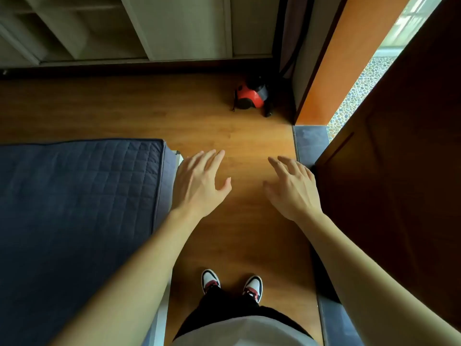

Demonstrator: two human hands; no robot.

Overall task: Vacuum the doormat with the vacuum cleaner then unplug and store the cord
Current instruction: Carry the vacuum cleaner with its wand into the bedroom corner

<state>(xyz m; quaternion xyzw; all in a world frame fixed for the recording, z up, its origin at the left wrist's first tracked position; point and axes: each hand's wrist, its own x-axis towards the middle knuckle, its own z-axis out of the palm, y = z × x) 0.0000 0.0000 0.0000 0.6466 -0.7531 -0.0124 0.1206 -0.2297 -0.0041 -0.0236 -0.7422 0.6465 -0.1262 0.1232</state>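
A small red and black vacuum cleaner (250, 96) sits on the wooden floor in the far corner, beside the orange door frame. A thin black cord end hangs at its left side. A grey-blue doormat (310, 143) lies along the doorway threshold on the right, partly hidden by the dark door. My left hand (199, 182) and my right hand (290, 188) are stretched out in front of me above the floor, palms down, fingers spread, holding nothing. Both are well short of the vacuum cleaner.
A bed with a dark blue quilted cover (74, 208) fills the left side. A dark wooden door (399, 183) stands open on the right. Pale cabinets (149, 28) line the far wall. My feet in red, white and black shoes (232, 285) stand on the wooden floor strip (239, 146).
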